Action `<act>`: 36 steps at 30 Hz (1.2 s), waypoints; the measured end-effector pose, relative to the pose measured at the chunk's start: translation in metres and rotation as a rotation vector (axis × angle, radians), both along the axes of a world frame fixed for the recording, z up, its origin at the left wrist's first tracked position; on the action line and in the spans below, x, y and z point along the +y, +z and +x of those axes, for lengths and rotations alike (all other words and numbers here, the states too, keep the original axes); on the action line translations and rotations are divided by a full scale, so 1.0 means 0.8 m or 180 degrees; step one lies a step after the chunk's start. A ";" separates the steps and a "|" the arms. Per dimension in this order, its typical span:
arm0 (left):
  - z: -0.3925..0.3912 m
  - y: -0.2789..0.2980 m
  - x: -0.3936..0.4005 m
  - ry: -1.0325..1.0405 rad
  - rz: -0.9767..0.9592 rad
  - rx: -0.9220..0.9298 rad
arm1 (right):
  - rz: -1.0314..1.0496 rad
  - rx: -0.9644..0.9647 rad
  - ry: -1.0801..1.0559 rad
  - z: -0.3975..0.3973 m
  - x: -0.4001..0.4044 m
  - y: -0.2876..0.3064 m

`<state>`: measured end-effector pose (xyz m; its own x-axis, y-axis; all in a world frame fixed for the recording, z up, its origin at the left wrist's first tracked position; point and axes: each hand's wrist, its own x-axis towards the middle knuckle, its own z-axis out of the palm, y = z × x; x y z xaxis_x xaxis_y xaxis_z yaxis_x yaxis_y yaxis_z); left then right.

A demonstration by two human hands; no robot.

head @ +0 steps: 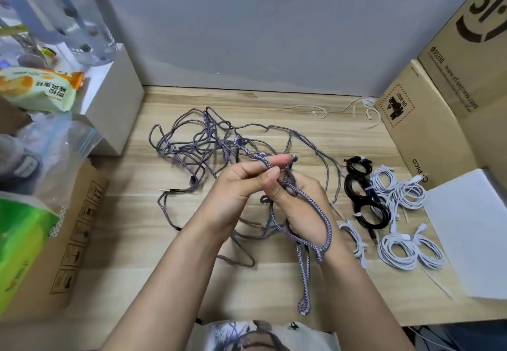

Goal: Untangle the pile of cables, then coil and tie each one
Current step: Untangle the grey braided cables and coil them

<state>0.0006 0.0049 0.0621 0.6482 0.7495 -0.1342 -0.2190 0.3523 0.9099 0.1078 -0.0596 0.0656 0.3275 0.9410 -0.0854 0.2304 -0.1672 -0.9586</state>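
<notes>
Both hands meet mid-frame over the wooden tabletop (274,290). Left hand (236,188) grip: thumb and forefinger pinching a strand of the grey braided cable (197,144). Right hand (299,205) grip: fingers curled on the same cable, loops wound round the palm and wrist, doubled end hanging down toward the tabletop's near edge.

Rest of the braided cable lies in a loose tangle beyond and left of the hands, one metal plug (171,190) out to the left.

Right of the right hand: tied black coils (362,194), then tied white coils (406,240) further right, all flat on the tabletop. Loose white ties (362,109) well beyond, near the wall.

Surface is light wood-grain plank. Grey wall (260,21) behind. Cardboard boxes (444,98) stacked far right, a white sheet (472,230) beside the white coils. Far left: another cardboard box (68,240), white box (115,103), snack bag (38,87), green pack (19,243), clear plastic bag (49,153).
</notes>
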 end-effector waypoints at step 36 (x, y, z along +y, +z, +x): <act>0.006 0.018 -0.024 0.0159 -0.0149 -0.0247 | -0.0165 0.0116 -0.0526 -0.013 -0.003 0.043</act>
